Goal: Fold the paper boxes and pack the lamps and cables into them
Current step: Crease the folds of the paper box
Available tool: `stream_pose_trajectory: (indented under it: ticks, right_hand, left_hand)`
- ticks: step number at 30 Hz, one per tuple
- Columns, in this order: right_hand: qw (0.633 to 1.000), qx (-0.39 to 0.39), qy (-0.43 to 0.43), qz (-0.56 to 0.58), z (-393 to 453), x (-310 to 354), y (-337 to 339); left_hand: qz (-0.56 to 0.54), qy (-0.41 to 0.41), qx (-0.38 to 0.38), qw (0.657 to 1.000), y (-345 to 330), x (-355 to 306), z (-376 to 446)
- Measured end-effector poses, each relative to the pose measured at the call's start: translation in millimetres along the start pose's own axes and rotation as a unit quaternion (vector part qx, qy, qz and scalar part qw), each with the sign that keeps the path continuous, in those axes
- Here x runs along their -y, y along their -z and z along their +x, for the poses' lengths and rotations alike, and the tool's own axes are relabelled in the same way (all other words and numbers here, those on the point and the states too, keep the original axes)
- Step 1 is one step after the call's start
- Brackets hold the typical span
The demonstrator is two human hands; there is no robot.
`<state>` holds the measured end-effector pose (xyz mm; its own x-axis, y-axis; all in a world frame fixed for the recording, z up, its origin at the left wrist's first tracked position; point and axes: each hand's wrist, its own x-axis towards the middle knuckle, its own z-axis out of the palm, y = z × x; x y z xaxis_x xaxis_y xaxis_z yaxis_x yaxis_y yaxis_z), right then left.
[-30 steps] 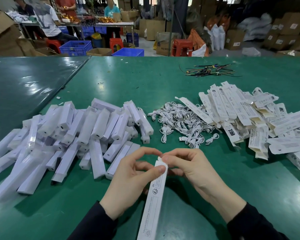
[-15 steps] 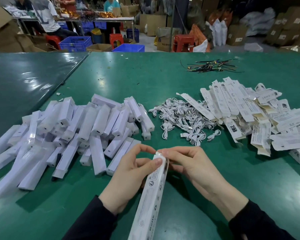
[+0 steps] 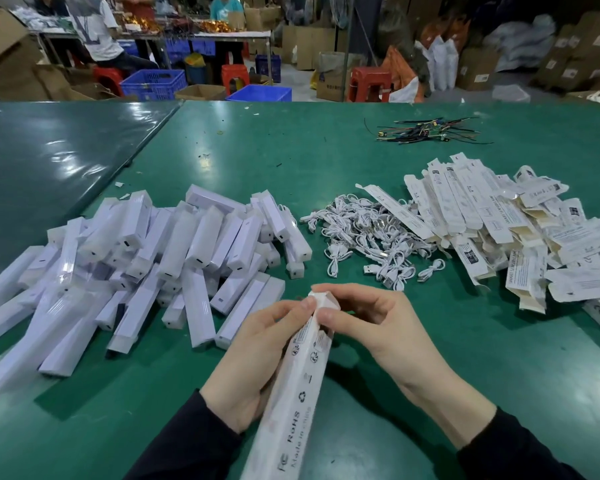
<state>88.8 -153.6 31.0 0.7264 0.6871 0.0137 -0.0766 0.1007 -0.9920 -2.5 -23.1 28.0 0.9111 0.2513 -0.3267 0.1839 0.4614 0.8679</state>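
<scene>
Pinching the far end flap of the paper box (image 3: 291,393), your right hand (image 3: 371,330) works thumb and forefinger; your left hand (image 3: 253,362) grips the box body. Green table (image 3: 326,161) under it, workshop with cartons behind. Box long axis runs from you toward the lamps (image 3: 146,271) and cables (image 3: 364,237); flat boxes (image 3: 499,230) right. Near end cut off below.

Both hands, left (image 3: 253,362) and right (image 3: 378,327), pinch with curled fingers.
</scene>
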Motion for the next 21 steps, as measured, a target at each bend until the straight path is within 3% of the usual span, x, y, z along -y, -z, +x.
stream_pose_trajectory:
  ticks: [4,8,14,17,21]
  right_hand:
    - [1.0,-0.001,-0.011,0.013,0.2,-1.1,-0.6]
    - [1.0,-0.002,0.007,0.007,0.6,-3.4,-2.6]
    - [0.999,0.013,0.044,0.001,-0.4,-2.7,-1.6]
    - [0.997,0.023,0.078,-0.006,-1.0,-3.1,-2.1]
    - [0.994,0.039,0.099,-0.033,-1.1,-4.2,-2.8]
  left_hand:
    - [-0.047,0.103,0.067,0.991,-5.6,0.3,-0.7]
    - [-0.088,0.134,0.12,0.98,-5.1,2.9,-2.2]
    - [-0.112,0.118,0.226,0.96,-5.2,3.6,-4.4]
    - [-0.095,0.053,0.218,0.97,-3.3,2.7,-7.7]
    - [-0.089,0.054,0.199,0.974,-3.2,0.1,-9.8]
